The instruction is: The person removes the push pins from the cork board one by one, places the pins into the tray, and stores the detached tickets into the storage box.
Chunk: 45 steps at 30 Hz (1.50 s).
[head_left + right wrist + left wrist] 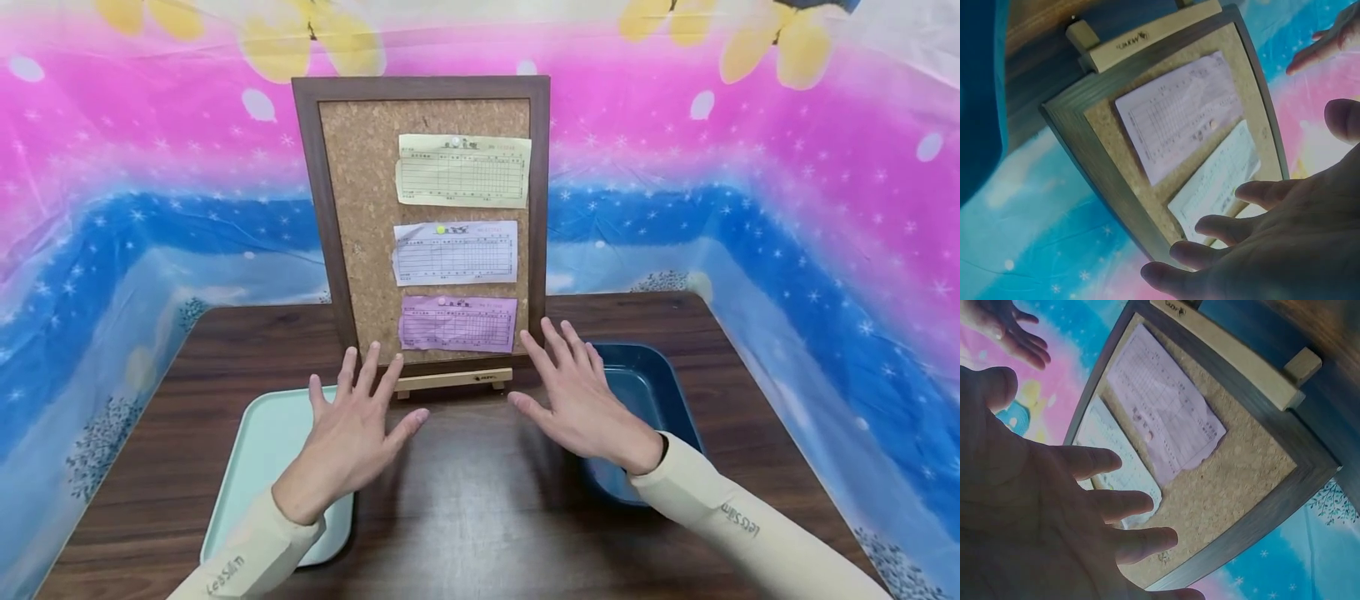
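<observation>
Both hands hover with fingers spread and hold nothing. My left hand [348, 437] is above the right side of a mint-green tray [258, 450], and my right hand [581, 400] is over the left part of a dark blue tray [660, 383]. Between and beyond them a framed cork board [360, 208] leans on a small wooden stand [453, 380]. Pinned to it, top to bottom, are a yellow form slip [463, 175], a white slip [457, 258] with a yellow-green pushpin [440, 230], and a purple slip [459, 327]. In the left wrist view, fingers cover part of the white slip [1116, 456].
Everything stands on a dark wood-grain table [465, 517]. A pink and blue patterned cloth [787, 183] hangs behind and along the sides. The cork board's left half shows bare cork.
</observation>
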Available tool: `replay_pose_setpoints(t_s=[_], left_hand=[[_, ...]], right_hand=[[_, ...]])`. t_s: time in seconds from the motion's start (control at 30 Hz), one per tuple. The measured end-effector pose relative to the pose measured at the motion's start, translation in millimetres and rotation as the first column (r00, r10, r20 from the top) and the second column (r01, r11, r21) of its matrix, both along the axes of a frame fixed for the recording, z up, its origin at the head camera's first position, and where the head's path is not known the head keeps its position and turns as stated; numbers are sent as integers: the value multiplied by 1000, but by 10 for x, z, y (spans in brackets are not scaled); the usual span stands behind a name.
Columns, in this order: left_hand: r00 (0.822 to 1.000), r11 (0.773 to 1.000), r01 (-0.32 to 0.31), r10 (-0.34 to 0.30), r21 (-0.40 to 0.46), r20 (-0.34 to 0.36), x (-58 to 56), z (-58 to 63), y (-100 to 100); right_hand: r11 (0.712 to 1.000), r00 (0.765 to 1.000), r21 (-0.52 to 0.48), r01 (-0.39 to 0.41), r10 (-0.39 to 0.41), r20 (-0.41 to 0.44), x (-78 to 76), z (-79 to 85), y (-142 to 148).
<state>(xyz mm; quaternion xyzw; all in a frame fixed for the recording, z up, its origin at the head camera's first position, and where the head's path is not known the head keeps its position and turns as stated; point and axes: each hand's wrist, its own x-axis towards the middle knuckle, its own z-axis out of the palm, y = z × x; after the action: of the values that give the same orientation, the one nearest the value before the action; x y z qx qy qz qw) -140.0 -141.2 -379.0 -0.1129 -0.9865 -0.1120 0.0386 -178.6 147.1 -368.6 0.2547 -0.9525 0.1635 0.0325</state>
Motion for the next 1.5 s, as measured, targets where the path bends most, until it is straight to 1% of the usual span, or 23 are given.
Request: replay_pose_setpoints(t_s=[0.27, 0.43, 0.63, 0.8, 0.9, 1.07, 1.23, 1.33, 1.5], left_hand=[[999, 1000, 7, -6, 22, -42, -79, 104, -17], [997, 999, 10, -7, 40, -76, -141, 184, -21], [995, 997, 7, 1, 76, -100, -234, 296, 3], [992, 996, 6, 6, 91, -125, -311, 399, 9], [992, 995, 2, 10, 97, -126, -356, 445, -3], [991, 994, -6, 21, 114, -132, -425, 483, -29], [992, 992, -12, 28, 128, -125, -470, 499, -39], [988, 989, -7, 30, 147, -152, -497, 518, -34], [979, 984, 9, 27, 177, -203, -550, 557, -12]], right_hand=[[1000, 999, -16, 9, -9, -30, -102, 112, -11], [999, 1000, -39, 22, -22, -17, -184, 189, -26], [995, 999, -89, 50, -50, 3, -289, 346, -35], [993, 998, -99, 59, -58, 12, -386, 463, -46], [992, 998, -105, 70, -68, 17, -456, 506, -54], [988, 996, -125, 94, -93, 16, -566, 542, -69], [986, 995, -128, 102, -102, 4, -627, 571, -97], [986, 994, -129, 105, -105, 2, -661, 604, -126], [980, 993, -157, 121, -118, 26, -729, 666, -174]])
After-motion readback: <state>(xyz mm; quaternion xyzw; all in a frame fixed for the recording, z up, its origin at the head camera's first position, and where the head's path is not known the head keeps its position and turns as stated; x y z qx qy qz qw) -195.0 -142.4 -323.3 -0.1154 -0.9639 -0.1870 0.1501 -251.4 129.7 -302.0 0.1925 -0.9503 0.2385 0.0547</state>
